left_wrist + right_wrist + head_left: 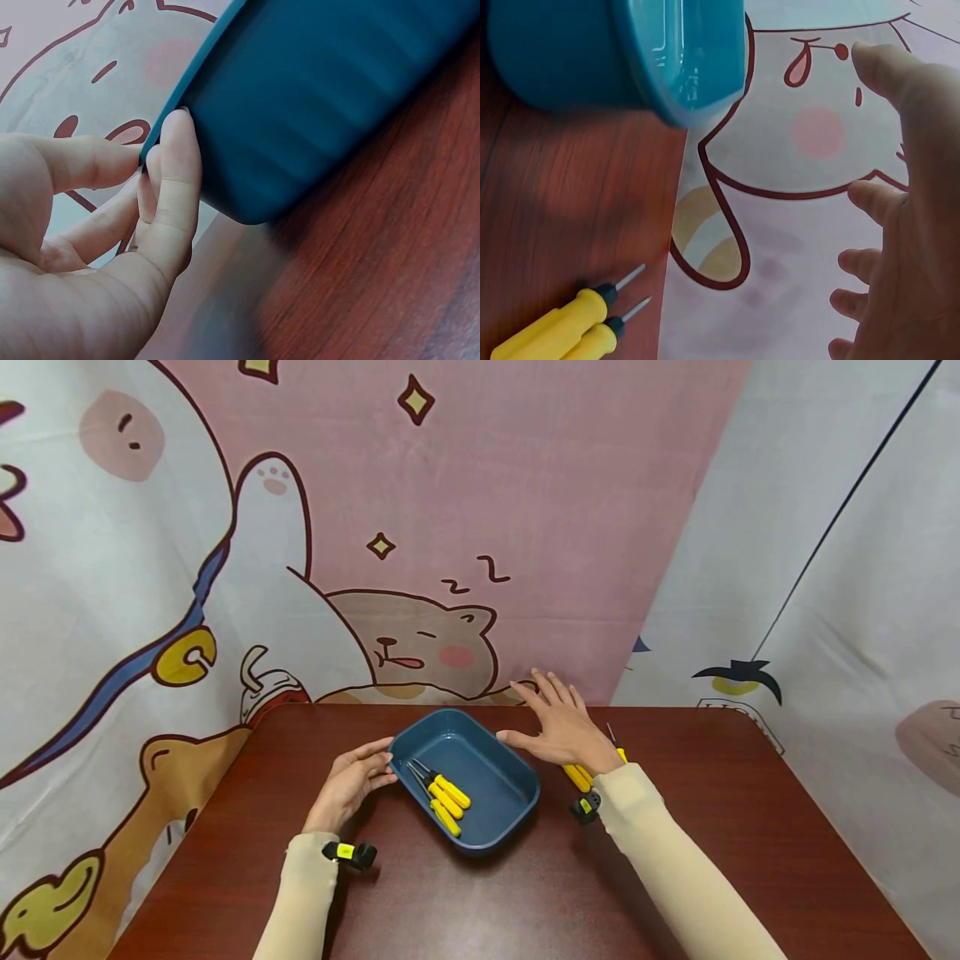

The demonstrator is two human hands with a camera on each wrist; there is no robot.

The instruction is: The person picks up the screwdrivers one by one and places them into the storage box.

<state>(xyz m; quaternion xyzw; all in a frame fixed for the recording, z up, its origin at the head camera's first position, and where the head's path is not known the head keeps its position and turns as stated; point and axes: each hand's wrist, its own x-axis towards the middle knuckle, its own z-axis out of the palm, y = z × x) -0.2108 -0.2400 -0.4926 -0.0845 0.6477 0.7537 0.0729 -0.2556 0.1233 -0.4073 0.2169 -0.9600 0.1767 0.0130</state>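
A dark blue rectangular tub [480,760] stands askew near the far side of the table, tilted in the left wrist view. Several yellow-handled screwdrivers [447,802] lie inside it along its left wall. My left hand [351,783] pinches the tub's rim at its left corner, thumb and fingers on either side of the wall. Over the table to the right of the tub, my right hand [562,727] is spread and holds nothing. Beneath its wrist lie more yellow screwdrivers [559,334], partly hidden by the hand and sleeve in the head view.
The reddish-brown wooden table [420,910] ends at a far edge close behind the tub. A cartoon-printed curtain [540,527] hangs right behind that edge and along both sides. Each wrist wears a small black strap device [351,854].
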